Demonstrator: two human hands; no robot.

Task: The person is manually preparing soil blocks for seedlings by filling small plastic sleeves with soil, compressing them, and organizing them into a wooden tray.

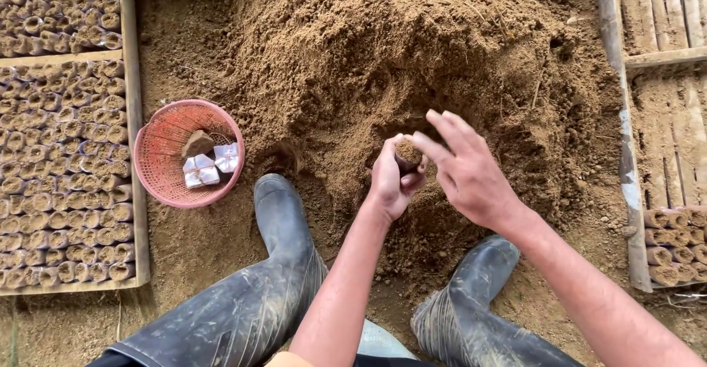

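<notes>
My left hand (389,181) is closed around a small soil-filled bag (406,153), holding it upright in front of a large heap of brown soil (412,50). My right hand (465,167) hovers over the bag's open top with fingers spread, thumb and forefinger at the bag's rim. Both hands are low above the foot of the heap, between my two dark rubber boots (283,227).
A pink plastic basket (158,161) at the left holds a stone and small stacks of clear bags. Wooden frames packed with several filled soil bags (59,153) line the left edge. Wooden slats and more filled bags (674,238) lie at the right.
</notes>
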